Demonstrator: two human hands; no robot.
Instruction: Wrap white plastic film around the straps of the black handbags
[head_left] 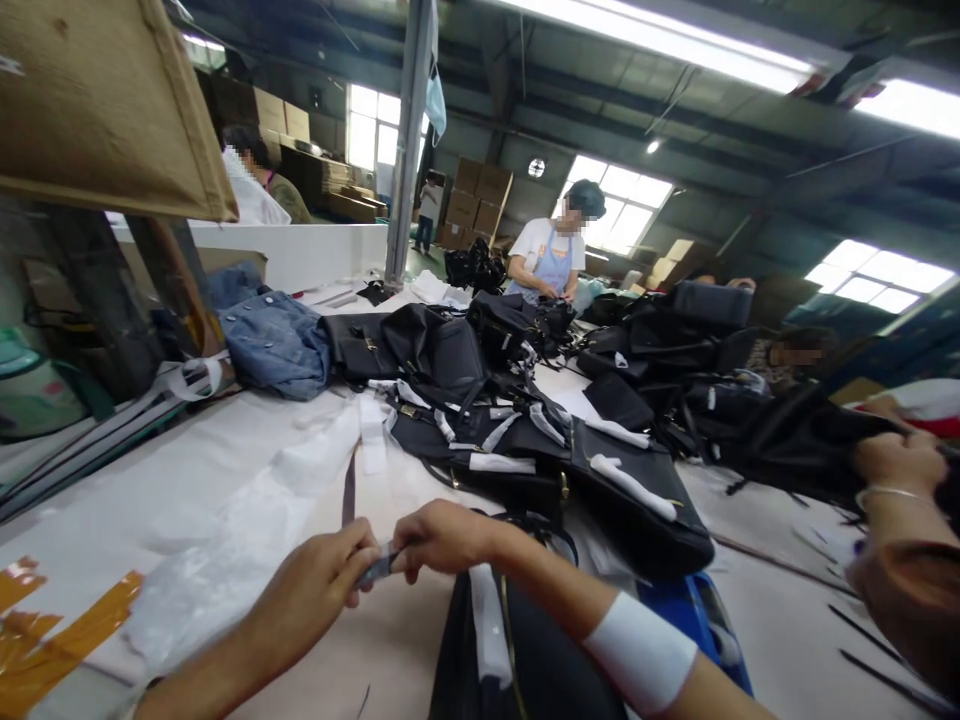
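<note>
My left hand (328, 568) and my right hand (442, 538) meet low in the middle, above the table. Both are closed in a pinch on a small grey-blue strip (385, 562), which looks like shiny tape or film; its exact kind is unclear. A narrow dark strap (349, 488) rises just behind my left fingers; whether it joins the strip I cannot tell. Under my right forearm lies a black bag (555, 655) with a gold zip and a white paper wrap (490, 625). Several more black bags (630, 485) with white-wrapped parts lie beyond my hands.
Clear plastic film (225, 540) and orange-brown tape (75, 640) lie at left. A denim garment (274, 340) sits behind, near a metal post (409, 150). At right, another person's hand (900, 465) grips black material. A blue bin (697, 620) is below; another person (551, 250) stands opposite.
</note>
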